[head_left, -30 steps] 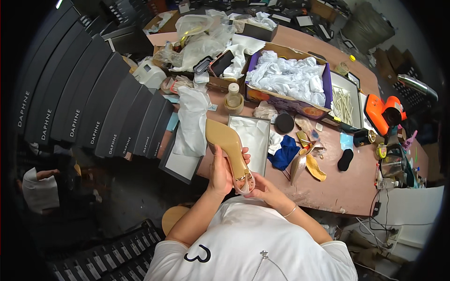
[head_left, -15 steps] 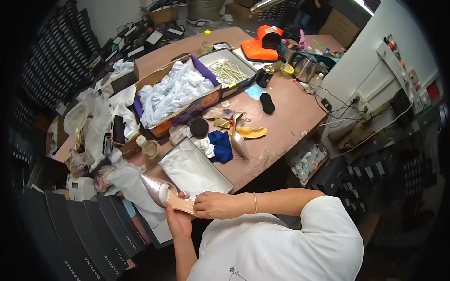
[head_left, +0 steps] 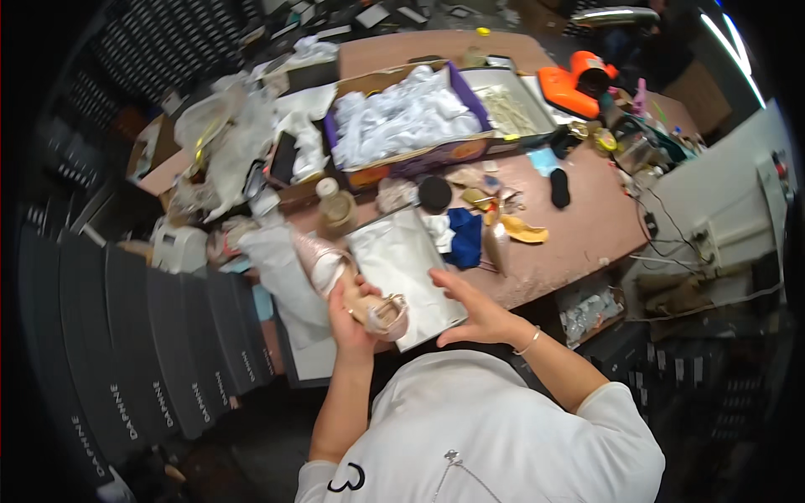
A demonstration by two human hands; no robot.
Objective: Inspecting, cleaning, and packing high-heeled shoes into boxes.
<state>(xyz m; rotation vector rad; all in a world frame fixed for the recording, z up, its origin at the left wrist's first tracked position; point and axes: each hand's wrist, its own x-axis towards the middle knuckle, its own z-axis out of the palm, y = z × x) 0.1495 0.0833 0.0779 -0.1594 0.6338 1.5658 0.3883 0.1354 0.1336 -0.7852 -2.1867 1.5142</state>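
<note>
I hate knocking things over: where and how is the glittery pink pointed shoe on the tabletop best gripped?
The glittery pink shoe is probably best gripped across its tapered toe by the open right hand, from the person's side: the toe points that way, while crumpled navy cloth and a curved yellow piece flank it.

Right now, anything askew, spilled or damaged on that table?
Nothing plainly spilled or damaged, though blur hides detail. Oddest: one pink pointed-toe shoe sits loose beside the crumpled blue cloth, apart from the similar shoe in the left grip. Clear plastic bags also lie heaped untidily toward the upper left.
</note>
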